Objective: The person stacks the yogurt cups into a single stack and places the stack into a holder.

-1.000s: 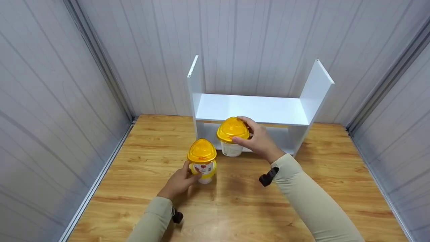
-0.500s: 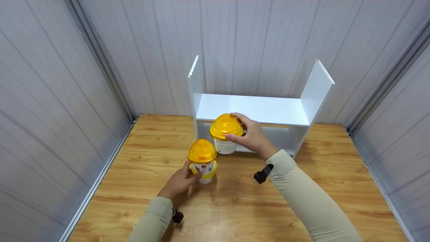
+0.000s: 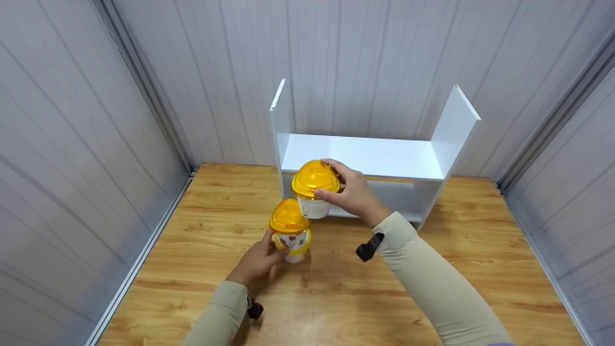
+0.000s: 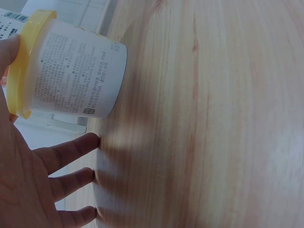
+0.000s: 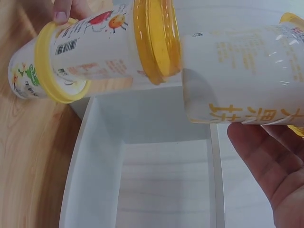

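Two white plastic cups stand stacked on the table in the head view. The lower cup (image 4: 78,71) has a flat yellow lid (image 4: 29,61) and printed text. On it sits an upper cup (image 3: 292,239) with a domed amber lid (image 3: 289,217). My left hand (image 3: 258,259) grips the stack near the join with thumb and index finger; its other fingers touch the table. My right hand (image 3: 353,192) holds a third cup (image 3: 314,207), also dome-lidded, raised just behind and above the stack. In the right wrist view this held cup (image 5: 242,76) is right beside the upper cup's lid.
A white two-level shelf (image 3: 362,154) with tall side panels stands behind the cups. The wooden table (image 3: 384,298) meets panelled walls (image 3: 365,62) at the back and sides. Each wrist carries a small black camera (image 3: 369,247).
My right hand has carried its cup left and slightly up, toward the stack, so it now overlaps the upper lid in the head view. My left hand has stayed on the stack.
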A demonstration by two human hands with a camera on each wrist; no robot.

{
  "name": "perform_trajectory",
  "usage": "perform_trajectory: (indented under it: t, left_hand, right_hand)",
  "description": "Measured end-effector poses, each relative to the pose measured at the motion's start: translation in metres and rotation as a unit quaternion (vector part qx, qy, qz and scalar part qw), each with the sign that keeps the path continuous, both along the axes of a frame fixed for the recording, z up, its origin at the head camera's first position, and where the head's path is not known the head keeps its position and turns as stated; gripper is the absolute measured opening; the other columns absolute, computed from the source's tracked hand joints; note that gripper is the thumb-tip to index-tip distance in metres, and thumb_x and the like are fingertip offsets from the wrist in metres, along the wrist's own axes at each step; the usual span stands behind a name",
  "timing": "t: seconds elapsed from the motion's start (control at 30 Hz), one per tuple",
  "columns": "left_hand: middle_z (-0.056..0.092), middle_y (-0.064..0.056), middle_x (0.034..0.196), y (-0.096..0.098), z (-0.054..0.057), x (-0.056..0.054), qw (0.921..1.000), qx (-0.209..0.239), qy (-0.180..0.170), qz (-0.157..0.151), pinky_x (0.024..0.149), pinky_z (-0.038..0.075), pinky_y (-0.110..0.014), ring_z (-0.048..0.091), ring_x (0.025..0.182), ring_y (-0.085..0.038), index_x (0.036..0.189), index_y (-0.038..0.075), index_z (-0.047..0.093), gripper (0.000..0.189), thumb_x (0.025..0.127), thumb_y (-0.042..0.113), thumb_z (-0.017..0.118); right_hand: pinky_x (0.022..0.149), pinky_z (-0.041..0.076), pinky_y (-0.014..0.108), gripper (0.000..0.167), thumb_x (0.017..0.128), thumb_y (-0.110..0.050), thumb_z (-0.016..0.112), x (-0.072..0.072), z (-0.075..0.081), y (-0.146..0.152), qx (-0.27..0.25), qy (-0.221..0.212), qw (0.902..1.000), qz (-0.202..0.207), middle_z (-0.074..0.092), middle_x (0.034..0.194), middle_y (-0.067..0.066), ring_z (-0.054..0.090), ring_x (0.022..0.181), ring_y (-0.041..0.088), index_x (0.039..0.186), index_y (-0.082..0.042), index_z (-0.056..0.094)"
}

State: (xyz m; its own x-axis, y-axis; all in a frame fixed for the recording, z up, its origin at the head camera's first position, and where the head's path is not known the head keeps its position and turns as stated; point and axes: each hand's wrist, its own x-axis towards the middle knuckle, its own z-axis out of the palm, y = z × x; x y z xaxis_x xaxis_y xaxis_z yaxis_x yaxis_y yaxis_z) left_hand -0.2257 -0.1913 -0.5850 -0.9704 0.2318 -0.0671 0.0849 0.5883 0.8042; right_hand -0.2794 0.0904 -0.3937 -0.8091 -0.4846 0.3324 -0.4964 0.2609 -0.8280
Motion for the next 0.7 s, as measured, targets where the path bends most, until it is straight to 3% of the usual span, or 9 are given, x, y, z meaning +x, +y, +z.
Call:
perform_trajectory:
  t: [0.13,0.47,0.7]
  left_hand:
    - [0.064,-0.009,0.133,-0.001,-0.001,0.0,1.0,0.002,0.004,-0.004,0.105,0.044,-0.055,0.06,0.122,-0.028,0.147,0.031,0.032,0.068,0.094,0.062,0.06]
    - [0.065,-0.008,0.132,-0.001,-0.002,-0.002,0.9999,0.0,0.009,-0.013,0.105,0.044,-0.057,0.061,0.122,-0.029,0.15,0.026,0.031,0.07,0.095,0.061,0.059]
    - [0.062,-0.007,0.136,-0.001,-0.002,-0.001,1.0,-0.006,0.0,-0.003,0.108,0.041,-0.056,0.059,0.125,-0.028,0.151,0.03,0.03,0.073,0.093,0.064,0.059]
  right_hand:
    - [0.091,0.057,0.04,0.073,0.09,-0.027,0.078,0.001,0.002,-0.005,-0.006,-0.006,1.0,0.005,0.061,0.131,0.009,0.062,0.109,0.023,0.152,-0.013,0.043]
    - [0.09,0.057,0.036,0.076,0.089,-0.042,0.077,0.0,0.0,-0.018,-0.005,-0.001,0.9999,0.014,0.061,0.128,0.004,0.062,0.108,0.02,0.152,-0.016,0.043]
    - [0.094,0.055,0.034,0.078,0.089,-0.046,0.076,-0.001,-0.003,-0.025,-0.011,-0.011,0.9996,0.022,0.059,0.133,0.002,0.061,0.111,0.019,0.153,-0.018,0.042]
